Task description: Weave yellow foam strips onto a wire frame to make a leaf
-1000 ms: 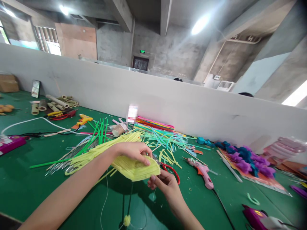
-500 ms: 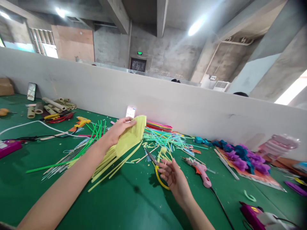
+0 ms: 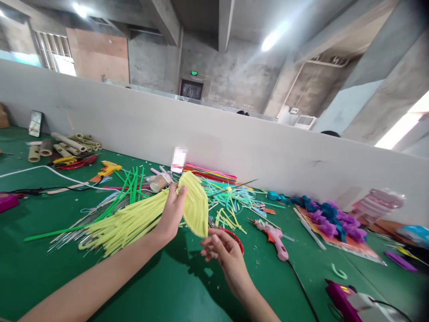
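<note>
My left hand [image 3: 174,208] is closed on a yellow fuzzy leaf-shaped piece [image 3: 193,201], its rows pressed side by side like chenille stems. The piece hangs tilted above the table, its tip pointing down. Just below that tip is my right hand [image 3: 226,255], fingers loosely curled and apart; whether a fingertip touches the edge I cannot tell. Behind the right hand lies a pair of scissors with a red handle [image 3: 238,240], partly covered. A bundle of yellow chenille stems [image 3: 124,221] spreads beneath my left wrist. Short yellow stem pieces [image 3: 228,220] lie beyond the right hand.
A pink glue gun [image 3: 276,241] rests at right, a yellow one [image 3: 109,168] at left. Green stems [image 3: 134,185], pliers [image 3: 75,162] and bamboo tubes [image 3: 72,144] lie left. Purple and blue fuzzy shapes [image 3: 330,219] lie far right. A grey partition [image 3: 268,147] borders the green table.
The yellow piece has turned and its tip now points down toward the right hand. My right hand has shifted left and up, closer to it. The view has moved slightly.
</note>
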Demonstrator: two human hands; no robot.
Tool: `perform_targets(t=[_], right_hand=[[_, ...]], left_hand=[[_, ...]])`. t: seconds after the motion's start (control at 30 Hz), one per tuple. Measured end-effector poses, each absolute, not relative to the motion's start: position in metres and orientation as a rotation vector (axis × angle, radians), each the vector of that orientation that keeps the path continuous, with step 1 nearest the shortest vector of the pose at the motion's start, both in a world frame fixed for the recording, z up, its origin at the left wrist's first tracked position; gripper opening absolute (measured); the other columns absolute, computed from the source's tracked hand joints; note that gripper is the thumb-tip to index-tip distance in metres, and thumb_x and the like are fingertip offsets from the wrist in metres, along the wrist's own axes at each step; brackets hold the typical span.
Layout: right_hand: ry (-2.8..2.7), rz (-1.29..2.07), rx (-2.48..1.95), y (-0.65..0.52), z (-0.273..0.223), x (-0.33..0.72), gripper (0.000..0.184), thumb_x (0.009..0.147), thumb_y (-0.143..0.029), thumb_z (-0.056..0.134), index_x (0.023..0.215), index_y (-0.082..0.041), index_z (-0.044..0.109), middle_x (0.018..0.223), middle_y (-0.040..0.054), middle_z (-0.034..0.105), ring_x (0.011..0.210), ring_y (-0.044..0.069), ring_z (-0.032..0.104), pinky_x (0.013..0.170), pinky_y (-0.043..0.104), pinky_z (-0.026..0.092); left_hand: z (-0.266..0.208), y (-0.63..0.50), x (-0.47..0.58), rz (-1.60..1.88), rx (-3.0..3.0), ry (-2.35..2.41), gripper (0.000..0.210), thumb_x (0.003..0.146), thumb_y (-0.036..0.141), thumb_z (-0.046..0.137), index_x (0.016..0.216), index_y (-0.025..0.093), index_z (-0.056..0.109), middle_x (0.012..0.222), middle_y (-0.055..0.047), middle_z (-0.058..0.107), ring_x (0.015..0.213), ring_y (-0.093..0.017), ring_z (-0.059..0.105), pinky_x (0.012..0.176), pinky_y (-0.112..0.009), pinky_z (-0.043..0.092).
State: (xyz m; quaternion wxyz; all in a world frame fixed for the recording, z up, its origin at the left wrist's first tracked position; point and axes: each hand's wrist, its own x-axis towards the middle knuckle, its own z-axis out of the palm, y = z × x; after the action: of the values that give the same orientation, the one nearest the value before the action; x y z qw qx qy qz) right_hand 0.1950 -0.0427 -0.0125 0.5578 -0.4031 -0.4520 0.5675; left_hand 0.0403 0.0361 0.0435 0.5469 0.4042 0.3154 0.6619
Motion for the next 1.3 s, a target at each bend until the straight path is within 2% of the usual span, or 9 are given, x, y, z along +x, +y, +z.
perform_targets(t=[0.1,0.23,0.4,0.5,0.6,0.73,0.87,1.13,1.3], right_hand=[[-1.063,1.320,-0.958,-0.041,-0.014,0.197,0.032,0.076,-0.044,0.072,0.091,-0.016,0.063,0.074,0.0049,0.069,0.062,0.015,0.064,0.058,0.026,0.048],[-1.101,1.295,-0.991,-0.040,-0.013,0.199,0.031,0.077,-0.044,0.071,0.090,-0.016,0.063,0.073,0.0040,0.068,0.061,0.015,0.063,0.058,0.027,0.048],[-1.117,1.150,-1.087,-0.037,-0.013,0.200,0.032,0.076,-0.046,0.071,0.089,-0.019,0.058,0.069,-0.0002,0.064,0.055,0.014,0.061,0.054,0.026,0.048],[-1.073,0.974,-1.084,-0.037,-0.015,0.201,0.038,0.075,-0.041,0.072,0.099,-0.026,0.046,0.077,-0.0045,0.060,0.050,0.011,0.058,0.050,0.025,0.048],[-1.172,0.863,-1.065,-0.041,-0.015,0.203,0.044,0.082,-0.036,0.066,0.116,-0.031,0.039,0.087,-0.0033,0.056,0.054,0.010,0.056,0.051,0.024,0.048],[-1.426,0.879,-1.096,-0.047,-0.014,0.201,0.039,0.090,-0.035,0.054,0.128,-0.030,0.046,0.100,0.0033,0.054,0.068,0.014,0.057,0.058,0.026,0.050],[-1.540,0.917,-1.090,-0.048,-0.014,0.200,0.028,0.091,-0.035,0.051,0.116,-0.029,0.061,0.114,0.0066,0.051,0.081,0.017,0.056,0.062,0.027,0.051],[-1.467,1.020,-1.011,-0.045,-0.010,0.205,0.013,0.083,-0.032,0.064,0.094,-0.024,0.064,0.112,0.0071,0.049,0.096,0.020,0.053,0.068,0.026,0.048],[-1.500,0.970,-1.092,-0.047,-0.008,0.203,0.016,0.079,-0.034,0.068,0.087,-0.022,0.064,0.116,0.0093,0.048,0.096,0.022,0.055,0.067,0.027,0.048]], left_hand=[[0.032,0.024,0.040,1.420,0.986,0.647,0.037,0.080,0.041,0.065,0.111,0.024,0.055,0.105,-0.004,0.067,0.091,-0.020,0.065,0.076,-0.029,0.050],[0.016,0.017,0.038,1.107,0.988,0.582,0.045,0.073,0.031,0.072,0.113,0.021,0.055,0.104,-0.007,0.068,0.084,-0.024,0.067,0.071,-0.035,0.054],[0.004,0.016,0.040,1.125,1.029,0.588,0.060,0.072,0.029,0.074,0.124,0.022,0.046,0.104,-0.008,0.067,0.084,-0.024,0.067,0.070,-0.037,0.056],[0.004,0.014,0.041,1.176,0.998,0.597,0.068,0.068,0.026,0.078,0.127,0.024,0.044,0.111,-0.008,0.065,0.091,-0.024,0.066,0.072,-0.036,0.056],[0.004,0.012,0.039,1.123,0.958,0.605,0.063,0.065,0.022,0.080,0.122,0.021,0.050,0.111,-0.009,0.066,0.096,-0.025,0.065,0.076,-0.036,0.055],[0.001,0.010,0.032,0.933,0.984,0.559,0.049,0.068,0.023,0.077,0.113,0.016,0.059,0.111,-0.012,0.067,0.098,-0.028,0.064,0.079,-0.037,0.054],[-0.001,0.011,0.026,0.825,1.042,0.574,0.045,0.070,0.028,0.076,0.111,0.015,0.064,0.113,-0.014,0.067,0.101,-0.030,0.064,0.081,-0.039,0.053],[0.002,0.013,0.027,0.925,1.080,0.633,0.041,0.069,0.032,0.077,0.105,0.016,0.069,0.105,-0.011,0.071,0.098,-0.029,0.065,0.081,-0.039,0.053],[0.006,0.012,0.026,0.980,1.075,0.652,0.039,0.068,0.032,0.077,0.102,0.016,0.070,0.102,-0.010,0.072,0.094,-0.028,0.066,0.080,-0.038,0.053]])
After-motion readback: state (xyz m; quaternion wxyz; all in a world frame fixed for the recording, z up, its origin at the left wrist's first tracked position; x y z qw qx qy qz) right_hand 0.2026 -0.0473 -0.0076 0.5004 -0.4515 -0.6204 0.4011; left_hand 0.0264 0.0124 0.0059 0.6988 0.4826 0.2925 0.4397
